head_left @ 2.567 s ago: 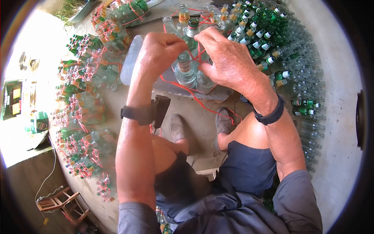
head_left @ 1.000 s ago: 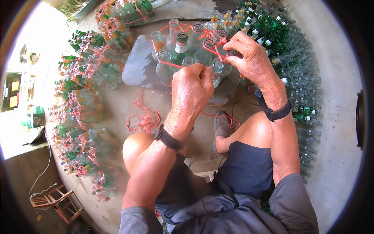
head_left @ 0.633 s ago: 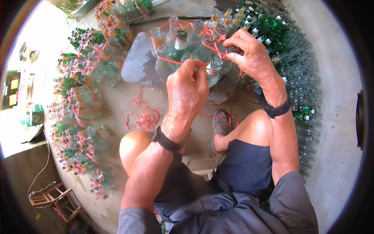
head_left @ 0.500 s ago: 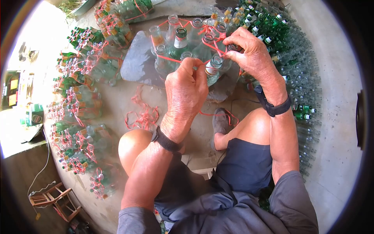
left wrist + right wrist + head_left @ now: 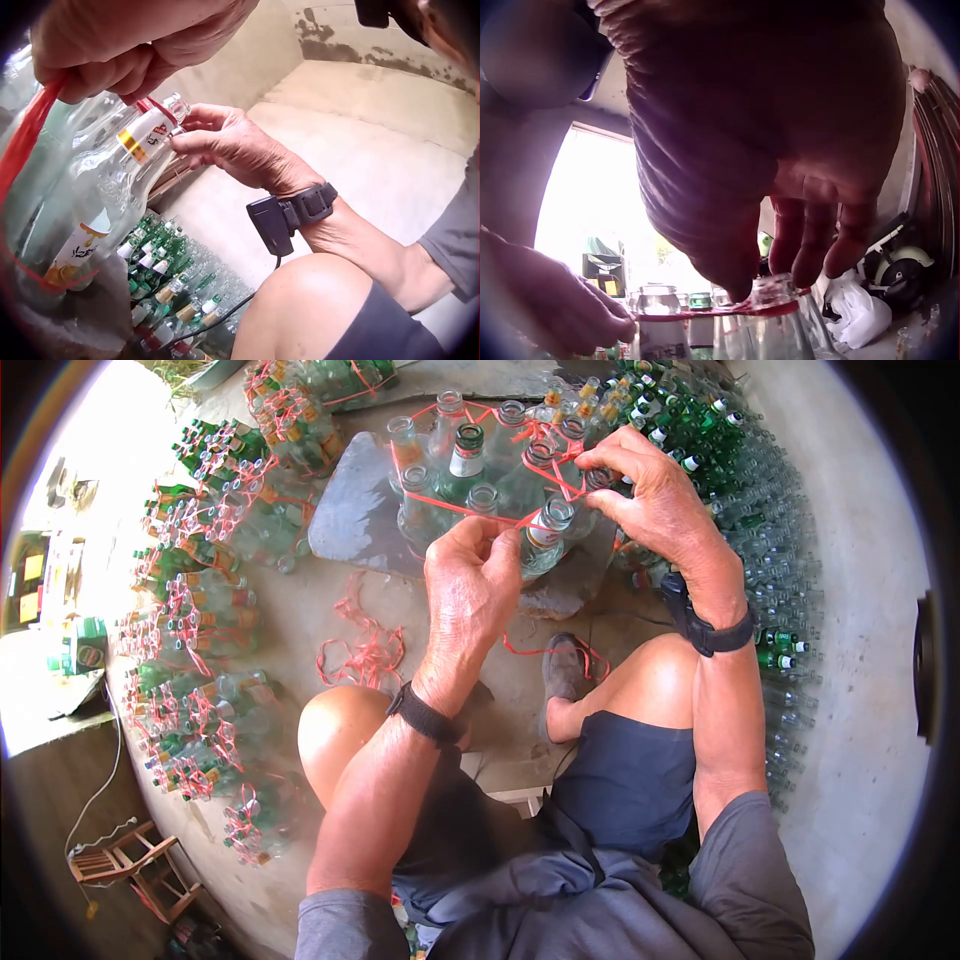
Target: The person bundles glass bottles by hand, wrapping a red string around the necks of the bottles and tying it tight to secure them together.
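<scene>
A group of glass bottles stands on a grey slab (image 5: 345, 520), with a red plastic strap (image 5: 450, 508) running round their necks. Among the clear ones is a green bottle (image 5: 467, 460) with a white label. My left hand (image 5: 465, 575) pinches the strap at the front of the group; a red length of it hangs below the fingers in the left wrist view. Beside that hand, a clear bottle (image 5: 545, 538) leans a little. At the right side my right hand (image 5: 655, 500) holds a bottle neck (image 5: 599, 479) between thumb and fingers, against the strap.
Strapped bottle bundles (image 5: 205, 630) line the left side. Loose green bottles (image 5: 690, 420) and clear bottles (image 5: 770, 550) crowd the right, along the wall (image 5: 870, 610). A tangle of red strap (image 5: 365, 650) lies on the floor near the knees. A wooden chair (image 5: 135, 865) sits lower left.
My left hand came down from above the bottles to the group's front, then drew slightly left with the strap. The front bottle now leans. The right hand moved right to the outer bottle neck.
</scene>
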Demonstrator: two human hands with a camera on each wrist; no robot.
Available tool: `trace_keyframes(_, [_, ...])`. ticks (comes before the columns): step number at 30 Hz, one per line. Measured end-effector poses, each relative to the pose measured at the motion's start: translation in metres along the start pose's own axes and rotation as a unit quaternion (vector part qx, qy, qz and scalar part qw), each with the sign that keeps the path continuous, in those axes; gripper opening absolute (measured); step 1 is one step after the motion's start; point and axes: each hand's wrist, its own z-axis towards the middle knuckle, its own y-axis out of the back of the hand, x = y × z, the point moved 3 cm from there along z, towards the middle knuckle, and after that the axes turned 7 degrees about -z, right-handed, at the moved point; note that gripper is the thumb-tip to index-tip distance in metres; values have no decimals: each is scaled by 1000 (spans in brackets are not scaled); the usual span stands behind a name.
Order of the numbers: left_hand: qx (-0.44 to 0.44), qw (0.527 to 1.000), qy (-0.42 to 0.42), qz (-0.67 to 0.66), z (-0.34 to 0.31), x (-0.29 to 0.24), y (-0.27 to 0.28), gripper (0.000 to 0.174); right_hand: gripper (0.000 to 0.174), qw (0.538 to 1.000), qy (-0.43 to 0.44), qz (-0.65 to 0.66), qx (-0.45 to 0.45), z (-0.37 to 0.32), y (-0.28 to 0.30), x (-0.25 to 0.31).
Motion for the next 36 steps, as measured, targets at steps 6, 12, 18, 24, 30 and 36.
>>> trace_keyframes(6, [-18, 999, 29, 1, 2, 17, 0, 29, 27, 993, 81, -86, 5, 13, 14, 42])
trace_keyframes(12, [-39, 996, 59, -54, 7, 33, -2, 33, 24, 981, 92, 42, 167, 36, -6, 49])
trace_keyframes(18, [-47, 996, 69, -28, 11, 33, -2, 35, 25, 912, 38, 100, 396, 53, -12, 48])
trace_keyframes(24, [-89, 993, 77, -33, 14, 37, -7, 41, 25, 879, 55, 185, 436, 62, -18, 42])
trace_keyframes(30, [-107, 987, 112, -33, 20, 54, -12, 47, 23, 871, 19, 136, 471, 67, -14, 52])
trace_keyframes(36, [-141, 985, 102, -21, 15, 49, -12, 51, 24, 892, 94, 60, 439, 70, -21, 45])
